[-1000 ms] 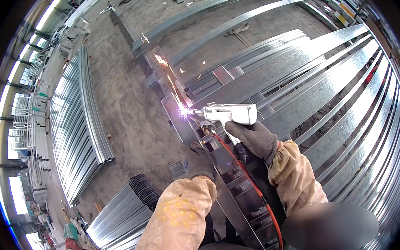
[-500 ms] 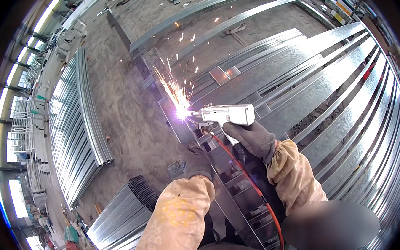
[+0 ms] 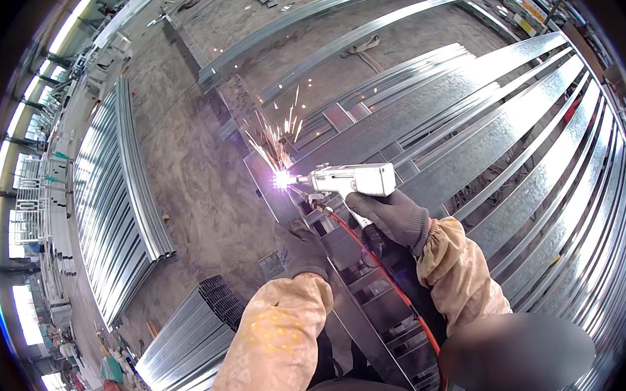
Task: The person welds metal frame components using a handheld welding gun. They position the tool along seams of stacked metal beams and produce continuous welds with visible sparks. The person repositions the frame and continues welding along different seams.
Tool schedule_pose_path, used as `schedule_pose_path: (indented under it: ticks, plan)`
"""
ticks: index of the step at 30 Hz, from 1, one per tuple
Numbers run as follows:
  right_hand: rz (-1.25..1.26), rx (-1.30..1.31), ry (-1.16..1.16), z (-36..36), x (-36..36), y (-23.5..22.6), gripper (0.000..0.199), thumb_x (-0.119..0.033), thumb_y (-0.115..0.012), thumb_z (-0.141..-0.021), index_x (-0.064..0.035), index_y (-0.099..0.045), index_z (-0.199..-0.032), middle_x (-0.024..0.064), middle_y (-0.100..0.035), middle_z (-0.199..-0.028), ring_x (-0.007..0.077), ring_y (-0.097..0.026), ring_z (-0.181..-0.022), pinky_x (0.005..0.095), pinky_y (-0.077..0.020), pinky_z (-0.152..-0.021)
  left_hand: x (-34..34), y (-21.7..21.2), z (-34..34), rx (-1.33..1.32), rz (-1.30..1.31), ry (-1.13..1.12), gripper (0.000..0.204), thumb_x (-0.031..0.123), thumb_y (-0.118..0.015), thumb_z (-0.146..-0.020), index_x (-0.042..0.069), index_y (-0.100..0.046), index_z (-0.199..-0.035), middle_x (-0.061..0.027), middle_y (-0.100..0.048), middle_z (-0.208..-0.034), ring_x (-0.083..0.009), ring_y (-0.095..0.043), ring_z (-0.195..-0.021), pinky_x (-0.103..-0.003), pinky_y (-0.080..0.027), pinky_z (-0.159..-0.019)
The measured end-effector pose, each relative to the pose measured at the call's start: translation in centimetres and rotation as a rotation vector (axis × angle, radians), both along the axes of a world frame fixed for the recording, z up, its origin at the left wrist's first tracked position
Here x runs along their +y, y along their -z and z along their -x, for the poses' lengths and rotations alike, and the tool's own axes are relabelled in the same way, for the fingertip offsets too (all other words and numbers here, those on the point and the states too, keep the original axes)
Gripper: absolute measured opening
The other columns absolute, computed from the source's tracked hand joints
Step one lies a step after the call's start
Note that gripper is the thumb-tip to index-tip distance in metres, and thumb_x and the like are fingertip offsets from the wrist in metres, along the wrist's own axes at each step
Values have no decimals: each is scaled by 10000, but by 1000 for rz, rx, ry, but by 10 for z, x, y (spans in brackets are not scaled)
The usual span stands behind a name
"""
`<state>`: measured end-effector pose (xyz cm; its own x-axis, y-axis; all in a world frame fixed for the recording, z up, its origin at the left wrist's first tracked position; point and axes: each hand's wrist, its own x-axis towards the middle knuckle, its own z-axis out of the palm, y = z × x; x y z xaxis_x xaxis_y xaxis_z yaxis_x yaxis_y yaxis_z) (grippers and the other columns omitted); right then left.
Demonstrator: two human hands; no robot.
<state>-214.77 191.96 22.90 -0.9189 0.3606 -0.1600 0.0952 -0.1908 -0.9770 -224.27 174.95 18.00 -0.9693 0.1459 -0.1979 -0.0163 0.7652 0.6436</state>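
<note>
Sparks (image 3: pixel 279 146), a narrow streak a second ago, now fan wide. Head view: long silvery metal bars (image 3: pixel 106 208) lie left; a red hose (image 3: pixel 391 282) crosses the grey steel frame (image 3: pixel 363 330). Just right of the violet-white glare (image 3: pixel 281 180), my grey-gloved right hand (image 3: pixel 402 217) holds the white pistol-shaped torch (image 3: pixel 359 180); whether my grey-gloved left hand (image 3: pixel 304 250) grips, I cannot tell.

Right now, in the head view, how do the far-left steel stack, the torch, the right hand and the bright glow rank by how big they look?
1. Steel stack: largest, despite lying farther off.
2. Torch and right hand: too alike to rank.
3. Glow: smallest.
</note>
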Motion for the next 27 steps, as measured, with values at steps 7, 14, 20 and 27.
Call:
schedule_pose_path:
  ticks: [7, 14, 20, 27]
  plan:
    - [54, -29, -24, -3, -1, -2, 383, -279, -608, -984, -15, -592, -1262, 89, -674, -1117, 150, -614, -1009, 323, -498, -896, -4, 13, 2, 21, 33, -14, 585, 376, -358, -1037, -52, -313, -1433, -318, -530, -1304, -458, -521, -1206, -451, -407, -1012]
    - [43, 18, -53, -4, -1, -1, 361, -276, -581, -999, -27, -599, -1259, 91, -676, -1148, 164, -611, -1059, 322, -479, -946, -3, 12, 1, -47, 26, -36, 586, 378, -366, -1037, -40, -309, -1445, -306, -517, -1335, -441, -518, -1224, -443, -416, -1004]
    - [62, 2, -42, -7, -3, -12, 362, -273, -580, -999, -30, -597, -1267, 83, -676, -1160, 160, -609, -1081, 314, -474, -961, 1, 5, 0, -63, 6, -26, 612, 402, -349, -1039, -40, -298, -1459, -301, -502, -1362, -442, -497, -1256, -437, -403, -1031]
    - [122, 1, -69, -9, -2, -4, 378, -287, -589, -993, -52, -600, -1289, 75, -669, -1197, 159, -607, -1088, 311, -471, -969, 0, 12, 0, -38, 103, -63, 633, 413, -340, -1037, -66, -312, -1451, -320, -488, -1375, -452, -472, -1283, -439, -383, -1058]
